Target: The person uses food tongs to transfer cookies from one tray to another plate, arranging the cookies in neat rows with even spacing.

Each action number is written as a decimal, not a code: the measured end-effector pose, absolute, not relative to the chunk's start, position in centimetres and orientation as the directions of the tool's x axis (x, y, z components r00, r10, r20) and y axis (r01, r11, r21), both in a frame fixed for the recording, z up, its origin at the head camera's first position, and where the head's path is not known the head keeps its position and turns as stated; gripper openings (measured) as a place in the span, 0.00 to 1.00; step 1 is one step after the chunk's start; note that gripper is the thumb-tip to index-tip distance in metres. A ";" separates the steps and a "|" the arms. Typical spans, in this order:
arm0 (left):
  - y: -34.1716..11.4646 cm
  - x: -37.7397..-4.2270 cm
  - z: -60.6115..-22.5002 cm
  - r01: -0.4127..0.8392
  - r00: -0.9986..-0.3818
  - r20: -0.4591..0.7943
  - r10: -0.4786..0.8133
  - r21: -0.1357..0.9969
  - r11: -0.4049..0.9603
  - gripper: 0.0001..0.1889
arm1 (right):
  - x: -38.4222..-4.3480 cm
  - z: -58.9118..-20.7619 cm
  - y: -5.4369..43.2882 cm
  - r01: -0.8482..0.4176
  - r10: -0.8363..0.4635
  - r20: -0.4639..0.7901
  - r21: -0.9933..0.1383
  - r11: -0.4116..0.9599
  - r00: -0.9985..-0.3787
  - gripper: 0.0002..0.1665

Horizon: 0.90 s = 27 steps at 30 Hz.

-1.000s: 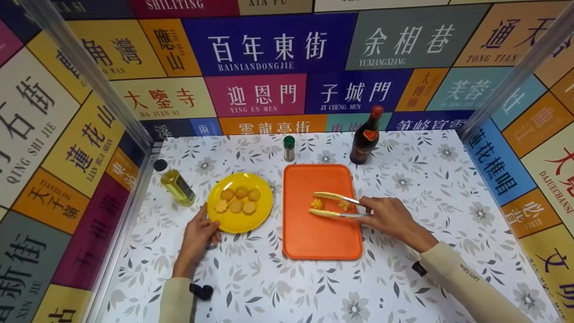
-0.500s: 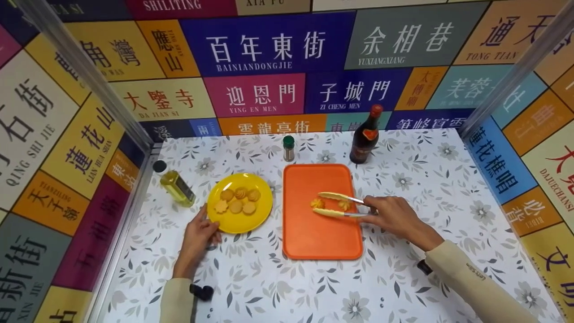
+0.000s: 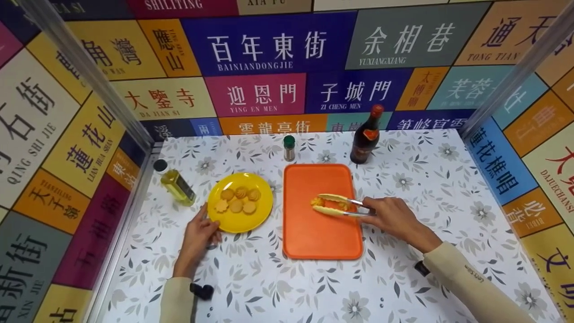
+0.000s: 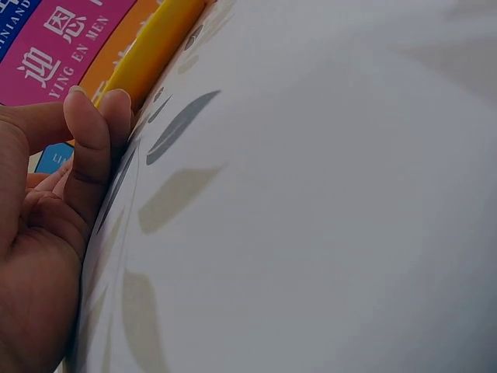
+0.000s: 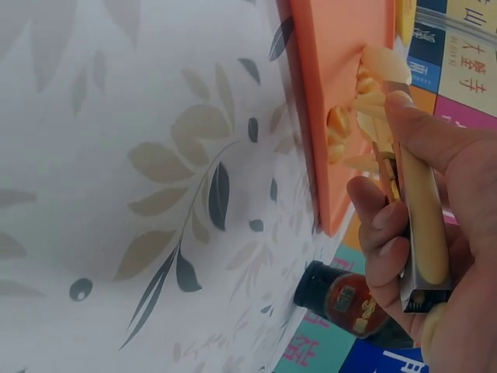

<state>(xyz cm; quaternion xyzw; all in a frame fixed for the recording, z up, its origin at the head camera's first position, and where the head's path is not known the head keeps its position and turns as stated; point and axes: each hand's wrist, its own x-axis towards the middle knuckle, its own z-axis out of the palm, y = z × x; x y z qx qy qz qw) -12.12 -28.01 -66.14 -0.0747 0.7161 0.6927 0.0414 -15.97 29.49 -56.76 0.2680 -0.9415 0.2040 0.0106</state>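
Note:
My right hand grips metal tongs with pale yellow tips over the orange tray. The spread arms of the tongs lie on either side of two small golden cookies, which are partly covered in the head view. In the right wrist view, fingers and thumb wrap the handle of the tongs, with a cookie on the tray beyond. My left hand holds the near left rim of a yellow plate, thumb on the edge. Several round and flower-shaped cookies lie on this plate.
An oil bottle with a black cap stands left of the plate. Behind the tray are a green-capped shaker and a dark red-capped bottle. Sign-printed panels wall the flowered table at back and sides.
The tongs have shifted slightly right along the tray, and their tips have drawn a little closer together around the cookies. My left hand and the plate stay in place.

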 end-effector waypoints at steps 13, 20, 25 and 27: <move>-27.9 -12.1 -66.1 -0.184 -0.982 -0.182 -0.051 0.982 0.048 0.41 | -16.0 -57.0 28.8 -0.560 -0.517 0.216 -0.361 0.746 -0.828 0.18; -28.0 -12.0 -66.1 -0.190 -0.981 -0.189 -0.041 0.981 0.032 0.41 | -16.4 -56.7 28.0 -0.575 -0.522 0.243 -0.386 0.721 -0.818 0.16; -27.9 -12.0 -66.0 -0.195 -0.980 -0.193 -0.050 0.980 0.032 0.40 | -16.5 -56.5 27.3 -0.569 -0.518 0.238 -0.392 0.723 -0.821 0.16; -27.9 -12.0 -66.1 -0.187 -0.981 -0.186 -0.050 0.982 0.033 0.40 | -16.6 -56.3 27.0 -0.564 -0.517 0.229 -0.399 0.722 -0.824 0.16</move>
